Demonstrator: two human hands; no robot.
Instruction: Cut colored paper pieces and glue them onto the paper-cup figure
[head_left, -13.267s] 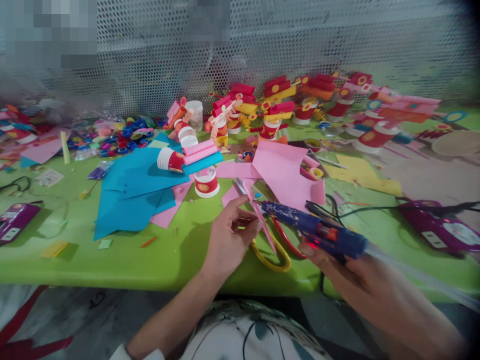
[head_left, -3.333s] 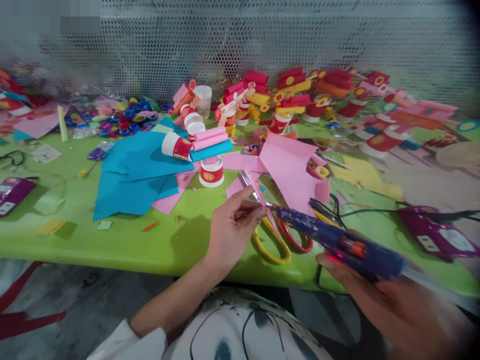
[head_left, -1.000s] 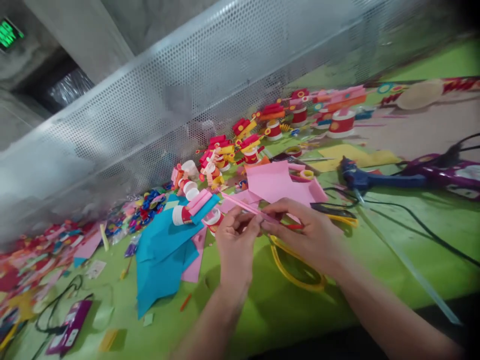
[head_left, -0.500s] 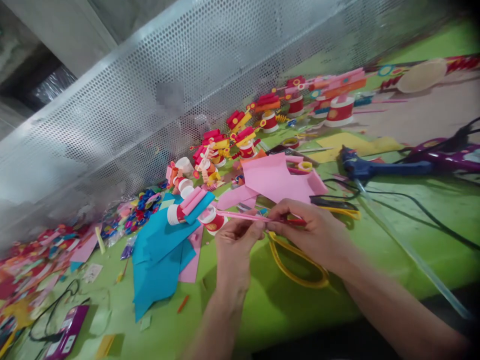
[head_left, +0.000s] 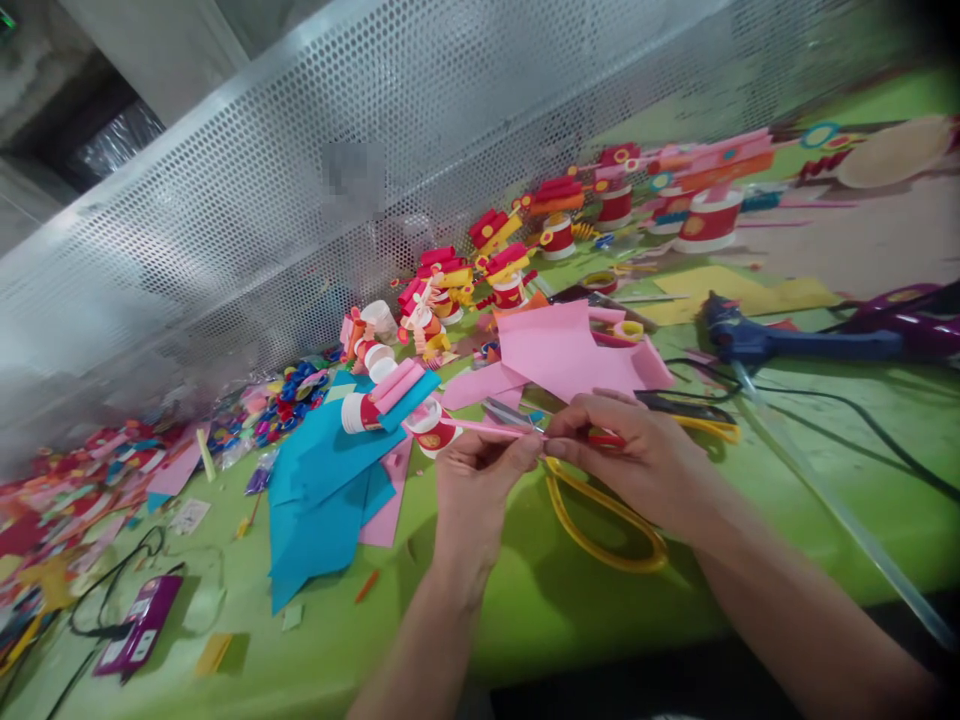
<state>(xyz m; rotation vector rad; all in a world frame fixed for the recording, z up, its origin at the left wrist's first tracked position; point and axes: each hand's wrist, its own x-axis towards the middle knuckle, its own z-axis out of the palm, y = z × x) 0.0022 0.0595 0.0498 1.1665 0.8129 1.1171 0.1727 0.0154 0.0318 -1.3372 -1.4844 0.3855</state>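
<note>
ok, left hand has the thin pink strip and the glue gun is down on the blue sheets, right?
Not the glue gun: the head view shows it off the blue sheets, on the green table to the right of both hands. The left hand does have the thin pink strip.

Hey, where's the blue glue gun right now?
In the head view, the blue glue gun lies on the green table toward the right, beyond the right hand, beside the yellow paper and purple power strip.
</note>
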